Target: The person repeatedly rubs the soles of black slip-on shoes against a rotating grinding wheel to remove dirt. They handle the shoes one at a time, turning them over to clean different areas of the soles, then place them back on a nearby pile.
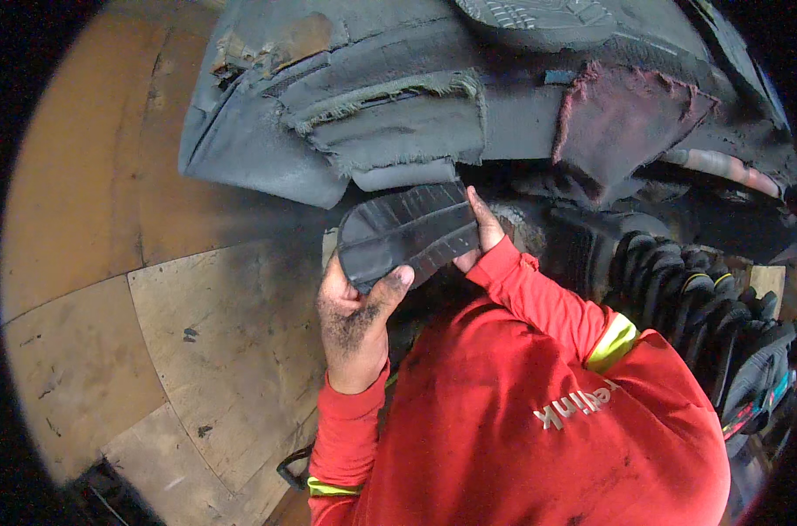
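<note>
My left hand (359,322), smeared with black dust, grips the rounded near-left end of a black shoe sole (411,227); its thumb lies on the near edge. My right hand (482,230) holds the other end of the sole, with some fingers hidden behind or under it. The sole is tilted, and grooves run along and across its visible face. It is held just below the edge of a dust-covered grey housing (523,125), close to a frayed cloth flap (398,131) that hangs there. What lies behind the sole is dark and hard to make out.
A reddish frayed cloth (628,125) hangs from the housing. Another sole (536,13) lies on top. Many dark soles (668,283) stand in a row at the right. Wooden panels (227,355) cover the left side, with a black curved handle (294,468) near my left sleeve.
</note>
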{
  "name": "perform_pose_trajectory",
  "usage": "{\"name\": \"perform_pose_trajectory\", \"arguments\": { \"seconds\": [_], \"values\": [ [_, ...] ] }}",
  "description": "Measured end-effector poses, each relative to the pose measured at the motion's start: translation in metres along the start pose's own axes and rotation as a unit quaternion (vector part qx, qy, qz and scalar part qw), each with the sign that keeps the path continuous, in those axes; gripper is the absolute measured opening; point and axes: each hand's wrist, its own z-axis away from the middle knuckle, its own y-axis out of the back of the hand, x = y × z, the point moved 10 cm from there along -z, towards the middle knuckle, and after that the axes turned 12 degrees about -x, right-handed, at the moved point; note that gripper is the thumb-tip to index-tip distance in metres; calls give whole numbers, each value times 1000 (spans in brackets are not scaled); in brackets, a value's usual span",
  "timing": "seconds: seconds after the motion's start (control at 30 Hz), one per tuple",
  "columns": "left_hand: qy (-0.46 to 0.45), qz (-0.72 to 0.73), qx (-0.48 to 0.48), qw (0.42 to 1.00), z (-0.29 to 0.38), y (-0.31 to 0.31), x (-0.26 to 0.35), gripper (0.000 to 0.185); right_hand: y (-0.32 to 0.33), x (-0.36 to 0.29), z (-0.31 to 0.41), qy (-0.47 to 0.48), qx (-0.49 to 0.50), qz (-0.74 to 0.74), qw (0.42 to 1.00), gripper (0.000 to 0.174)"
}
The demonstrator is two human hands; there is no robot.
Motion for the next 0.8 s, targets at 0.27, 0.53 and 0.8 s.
{"name": "perform_pose_trajectory", "arguments": {
  "seconds": [0.27,0.53,0.8],
  "values": [
    [7,-20,-29,999,0,-6,7,40,1,16,1,-12,8,-53,998,63],
    [-23,6,-30,999,8,1,4,40,-19,7,3,-4,-33,-16,999,66],
    [-50,103,25,993,33,27,-4,42,-32,6,10,-21,-57,16,998,64]
  ]
}}
